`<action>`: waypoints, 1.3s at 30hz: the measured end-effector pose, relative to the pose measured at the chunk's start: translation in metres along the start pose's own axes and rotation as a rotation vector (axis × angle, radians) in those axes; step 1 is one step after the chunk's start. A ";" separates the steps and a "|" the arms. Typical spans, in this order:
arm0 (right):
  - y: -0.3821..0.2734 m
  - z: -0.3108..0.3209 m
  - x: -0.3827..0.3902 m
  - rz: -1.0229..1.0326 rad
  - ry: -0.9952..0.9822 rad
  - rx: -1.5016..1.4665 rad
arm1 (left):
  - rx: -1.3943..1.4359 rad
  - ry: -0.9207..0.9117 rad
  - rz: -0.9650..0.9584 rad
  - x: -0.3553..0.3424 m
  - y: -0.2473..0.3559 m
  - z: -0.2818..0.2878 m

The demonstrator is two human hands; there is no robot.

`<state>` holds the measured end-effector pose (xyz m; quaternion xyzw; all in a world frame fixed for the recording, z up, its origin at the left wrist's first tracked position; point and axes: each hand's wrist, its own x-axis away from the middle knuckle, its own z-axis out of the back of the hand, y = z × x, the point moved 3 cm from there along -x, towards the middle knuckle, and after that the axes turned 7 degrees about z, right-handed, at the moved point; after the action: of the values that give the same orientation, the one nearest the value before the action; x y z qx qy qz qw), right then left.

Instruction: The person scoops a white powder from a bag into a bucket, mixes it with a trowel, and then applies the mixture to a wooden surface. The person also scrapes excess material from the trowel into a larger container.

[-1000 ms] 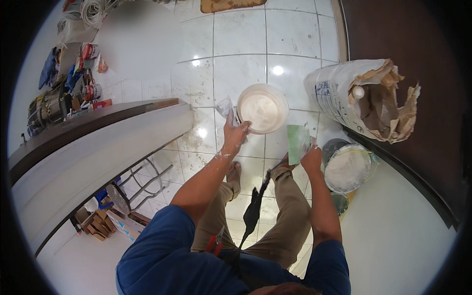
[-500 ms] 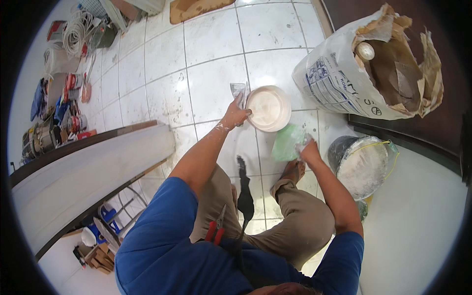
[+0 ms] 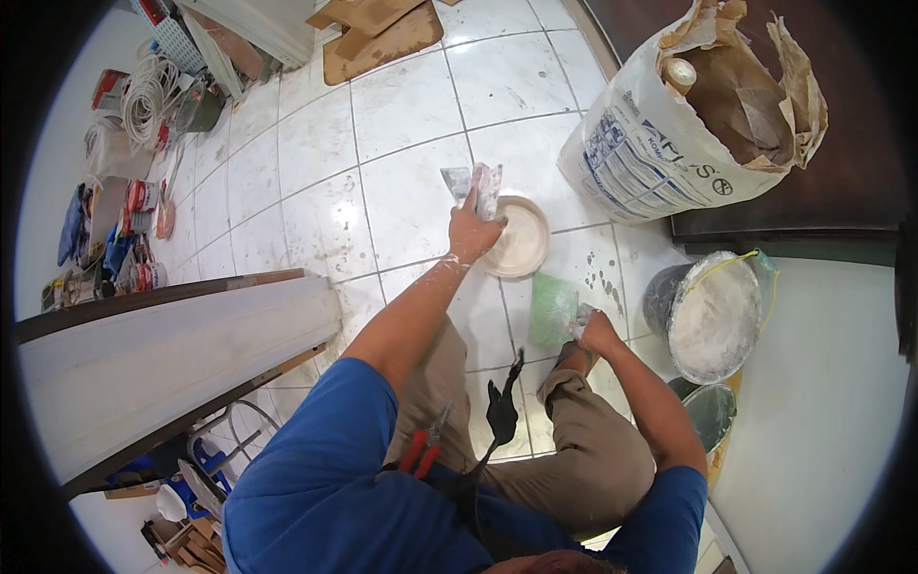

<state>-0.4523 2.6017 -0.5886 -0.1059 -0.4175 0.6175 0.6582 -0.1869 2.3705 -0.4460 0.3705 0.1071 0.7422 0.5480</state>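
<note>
My left hand (image 3: 475, 234) is closed around a putty knife (image 3: 457, 182) with a thin metal blade; a whitish, smeared flat piece (image 3: 489, 184) sticks out beside it. Its fingers reach the edge of a round cream bowl (image 3: 547, 239), whose inside looks pale; whether they grip the rim cannot be told. To the right, my right hand (image 3: 599, 332) is closed on the handle of a green rectangular plastering float (image 3: 553, 311), which is dusted with white. White residue marks both hands.
A large torn paper sack (image 3: 622, 153) stands at the far right. Below it are a dark bucket (image 3: 660, 301) of white powder and another dark bucket (image 3: 712, 419). A pale partition (image 3: 191, 335) runs along the left. Cardboard (image 3: 382, 43) lies at the back; coiled cable (image 3: 148, 100) and tools line the far left.
The bowl has gone lower and looks smaller, with my left hand staying at its edge. The green float has turned more upright and moved slightly nearer to me. The whole view has shifted.
</note>
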 end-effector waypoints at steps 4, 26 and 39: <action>-0.088 0.055 -0.005 0.002 -0.049 -0.162 | -0.049 0.213 -0.136 0.035 0.013 0.009; -0.067 0.065 -0.032 0.060 -0.168 0.139 | 0.528 -0.323 -0.346 0.046 -0.021 -0.053; -0.152 0.063 -0.025 0.173 0.045 -0.748 | 0.422 -0.567 -0.191 0.057 -0.021 -0.067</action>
<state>-0.3825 2.5224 -0.4600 -0.3873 -0.5889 0.4733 0.5284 -0.2234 2.4459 -0.4807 0.6548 0.1358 0.5169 0.5344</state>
